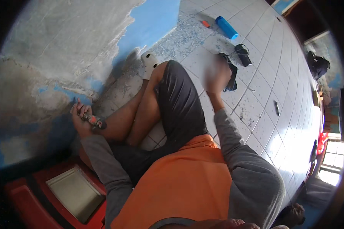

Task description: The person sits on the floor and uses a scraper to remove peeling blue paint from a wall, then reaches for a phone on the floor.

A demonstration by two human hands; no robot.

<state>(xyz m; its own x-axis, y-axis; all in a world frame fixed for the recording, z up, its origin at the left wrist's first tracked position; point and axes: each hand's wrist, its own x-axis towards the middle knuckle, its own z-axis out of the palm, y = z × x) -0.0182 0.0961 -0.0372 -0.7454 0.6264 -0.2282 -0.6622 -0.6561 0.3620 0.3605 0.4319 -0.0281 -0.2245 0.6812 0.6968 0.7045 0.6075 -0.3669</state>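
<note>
Beside the peeling blue-and-grey wall [71, 71], my left hand [81, 113] grips a hand tool by its patterned handle [93, 120]. The handle's dark butt points toward my leg, and I cannot see the tool's working end. My right hand [216, 75] is raised over the tiled floor, to the right of my bent knee. It is blurred, so its fingers and anything in them cannot be made out. Just behind it in view is a black object [232, 75] with a strap or cord.
Beyond my right hand lie a black cylinder [243, 55], a blue cylinder [226, 27] and a small orange-red item [205, 24]. Paint flakes litter the tiles [180, 37]. A slim object [277, 108] lies farther right. A red piece of furniture [40, 183] with a beige panel stands lower left.
</note>
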